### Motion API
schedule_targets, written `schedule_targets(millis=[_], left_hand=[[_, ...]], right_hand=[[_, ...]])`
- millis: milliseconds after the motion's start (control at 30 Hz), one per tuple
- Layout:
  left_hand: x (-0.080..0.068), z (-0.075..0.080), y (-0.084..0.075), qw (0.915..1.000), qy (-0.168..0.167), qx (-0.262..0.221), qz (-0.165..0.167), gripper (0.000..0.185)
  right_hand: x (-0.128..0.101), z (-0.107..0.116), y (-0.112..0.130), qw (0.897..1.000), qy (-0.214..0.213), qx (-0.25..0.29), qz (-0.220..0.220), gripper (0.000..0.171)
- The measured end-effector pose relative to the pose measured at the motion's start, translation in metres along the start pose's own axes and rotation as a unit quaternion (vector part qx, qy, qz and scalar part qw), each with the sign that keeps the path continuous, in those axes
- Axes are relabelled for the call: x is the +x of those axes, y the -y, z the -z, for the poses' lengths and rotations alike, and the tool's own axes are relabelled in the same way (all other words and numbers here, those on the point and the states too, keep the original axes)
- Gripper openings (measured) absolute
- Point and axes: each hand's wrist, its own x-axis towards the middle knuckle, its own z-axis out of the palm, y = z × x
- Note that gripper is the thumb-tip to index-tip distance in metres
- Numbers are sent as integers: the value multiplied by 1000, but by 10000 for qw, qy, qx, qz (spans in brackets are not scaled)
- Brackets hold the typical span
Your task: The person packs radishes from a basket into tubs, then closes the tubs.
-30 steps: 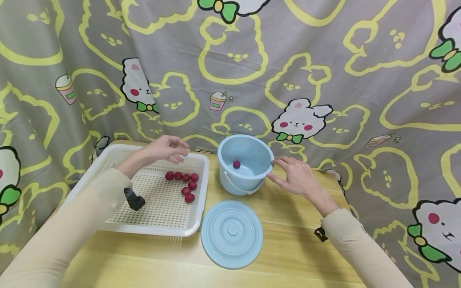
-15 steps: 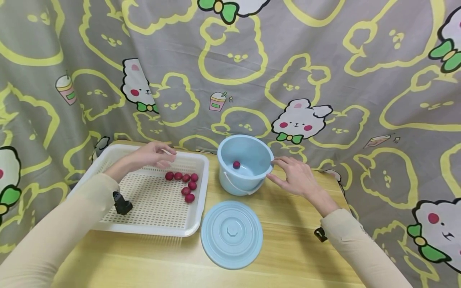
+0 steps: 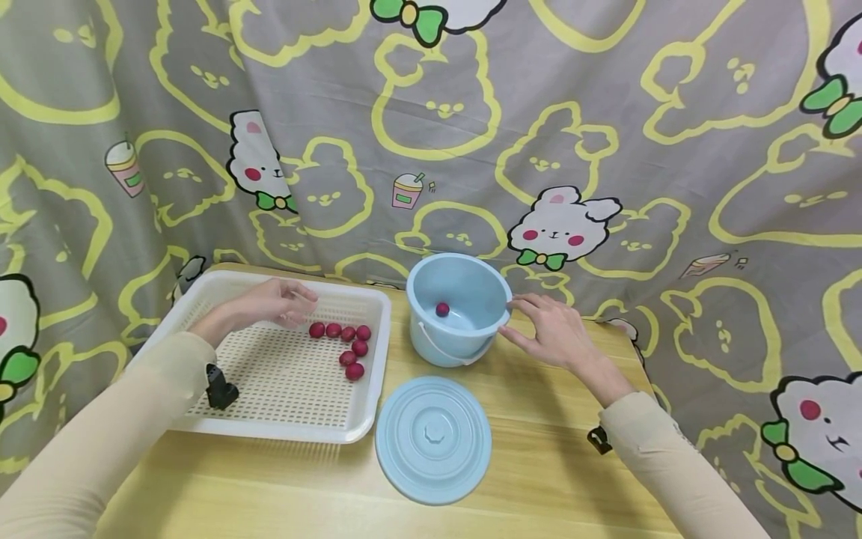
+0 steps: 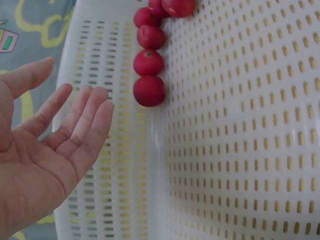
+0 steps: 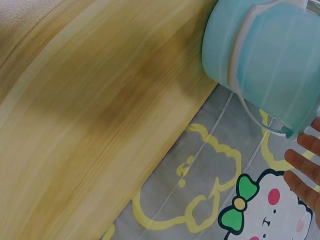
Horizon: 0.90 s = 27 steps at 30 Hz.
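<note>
— Since a second ago, what moved?
— Only my left hand (image 3: 272, 303): it has dropped over the white tray (image 3: 202, 288), fingers loose and empty, beside the red balls (image 3: 342, 343).
— And your right hand (image 3: 548, 332)?
— Fingers straight, touching the blue bucket (image 3: 458, 308) on the worktop (image 3: 539, 464); one ball (image 3: 442, 308) lies inside.

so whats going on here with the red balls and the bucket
A person is working at a wooden table. The left hand hovers open over a white perforated tray, just beside a cluster of small red balls, holding nothing. The right hand rests its fingers against the rim of a light blue bucket, which has one red ball inside. The bucket's lid lies on the table in front of it.
</note>
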Motion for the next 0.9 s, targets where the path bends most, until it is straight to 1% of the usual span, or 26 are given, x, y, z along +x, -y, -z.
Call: schedule_targets(millis=[67, 300, 400, 533, 667, 900], left_hand=[[0, 0, 3, 10000, -36, 34, 65, 60], [2, 1, 16, 9998, -63, 155, 82, 59], [4, 1, 21, 9998, -76, 111, 128, 60], [6, -1, 27, 9999, -92, 35, 65, 58], [7, -3, 30, 10000, -53, -42, 18, 56], [8, -7, 31, 9999, 90, 75, -2, 57]], right_hand=[[0, 0, 0, 10000, 3, 1, -4, 55], [-1, 0, 0, 10000, -10, 6, 13, 55], [-1, 0, 0, 10000, -7, 12, 6, 55], [0, -1, 0, 10000, 2, 12, -14, 55], [0, -1, 0, 10000, 7, 0, -19, 56], [-1, -2, -1, 10000, -19, -25, 1, 55]])
